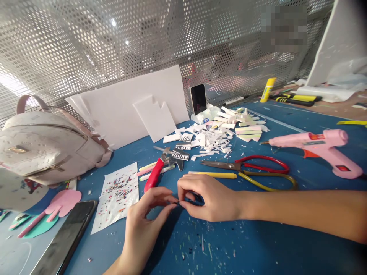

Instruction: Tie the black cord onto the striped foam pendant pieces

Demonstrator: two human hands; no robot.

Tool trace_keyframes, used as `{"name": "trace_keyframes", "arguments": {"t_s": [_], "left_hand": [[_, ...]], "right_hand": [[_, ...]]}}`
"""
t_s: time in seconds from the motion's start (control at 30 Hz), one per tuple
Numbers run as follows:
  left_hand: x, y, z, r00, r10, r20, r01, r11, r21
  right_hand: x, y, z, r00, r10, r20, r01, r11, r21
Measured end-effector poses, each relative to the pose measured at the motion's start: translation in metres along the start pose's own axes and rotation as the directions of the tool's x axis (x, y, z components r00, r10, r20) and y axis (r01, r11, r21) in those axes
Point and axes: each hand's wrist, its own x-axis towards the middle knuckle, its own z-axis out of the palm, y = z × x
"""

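Observation:
My left hand (149, 217) and my right hand (208, 196) meet fingertip to fingertip above the blue table. Each pinches at a tiny dark piece (177, 203) between them, too small to name. Just beyond my left hand lies a red-handled cutter (155, 173), its blade pointing away. Behind my right hand is a yellow marker (213, 175). Scissors (243, 166) with one red and one yellow-green handle lie past my right wrist. To the left of my left hand, a white paper sheet (104, 208) carries many small coloured bits.
White foam scraps (213, 137) are heaped at the back by an upright phone (198, 99). A pink glue gun (315, 145) lies right. White boards (126, 103) lean against perforated metal. At left are a backpack (48, 141) and another phone (64, 238). A glue stick (268, 89) stands back right.

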Motion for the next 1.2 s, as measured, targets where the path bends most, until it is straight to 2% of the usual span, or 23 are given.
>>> {"name": "trace_keyframes", "arguments": {"t_s": [0.7, 0.87, 1.07, 1.2], "left_hand": [[-0.0003, -0.0015, -0.0010, 1.000, -0.019, -0.008, 0.019, 1.000, 0.000], [-0.0022, -0.0035, -0.0023, 0.999, 0.041, 0.017, -0.042, 0.995, 0.088], [-0.0017, 0.0004, -0.0052, 0.976, 0.198, 0.087, -0.214, 0.942, 0.258], [0.0004, 0.0016, -0.0046, 0.976, 0.194, 0.100, -0.214, 0.940, 0.265]], "right_hand": [[-0.0006, -0.0002, -0.0003, 1.000, 0.013, -0.001, -0.013, 1.000, -0.003], [0.0000, -0.0004, -0.0005, 1.000, 0.003, 0.002, -0.003, 1.000, -0.014], [-0.0004, 0.0004, -0.0002, 0.999, -0.033, 0.028, 0.034, 0.999, -0.035], [-0.0003, 0.0005, -0.0003, 0.997, -0.065, 0.037, 0.066, 0.997, -0.033]]}}
